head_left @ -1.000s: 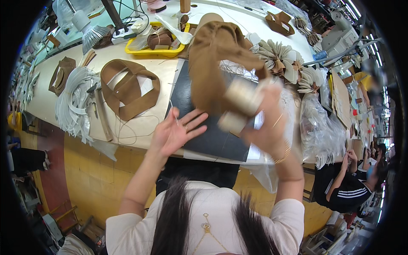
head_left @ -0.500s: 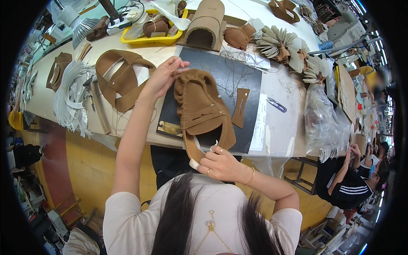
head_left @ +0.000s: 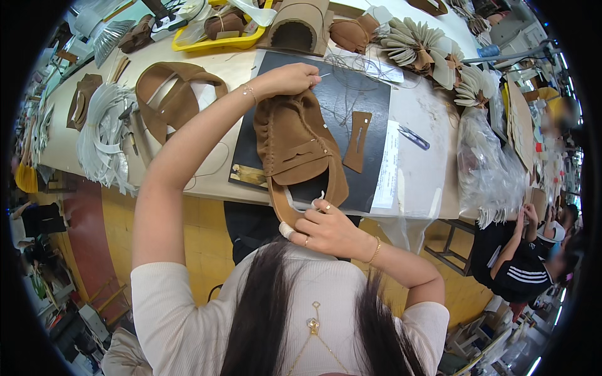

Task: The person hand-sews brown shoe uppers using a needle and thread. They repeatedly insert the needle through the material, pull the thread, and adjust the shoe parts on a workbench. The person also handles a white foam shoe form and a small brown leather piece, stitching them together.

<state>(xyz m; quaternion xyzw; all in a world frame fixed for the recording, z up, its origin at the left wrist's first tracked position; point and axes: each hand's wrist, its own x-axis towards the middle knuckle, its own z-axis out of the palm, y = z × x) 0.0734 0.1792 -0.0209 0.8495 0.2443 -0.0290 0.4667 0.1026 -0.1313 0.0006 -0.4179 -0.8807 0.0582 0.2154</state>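
Over the black mat [head_left: 370, 106] on the bench [head_left: 426, 113], the brown suede shoe upper [head_left: 295, 141] now hangs stretched lengthwise, left hand [head_left: 290, 78] pinching its far end, right hand [head_left: 323, 229] having dropped to clench its near strap.

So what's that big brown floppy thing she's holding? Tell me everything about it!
It is a brown shoe upper, soft and fuzzy like suede, not yet a finished shoe. A row of gathered stitches runs down its left edge, a flap lies across its middle, and a strap loops round at the near end. It hangs stretched over a black mat on the table. The left hand holds its far end; the right hand pinches the strap loop. Thin thread trails from the far end.
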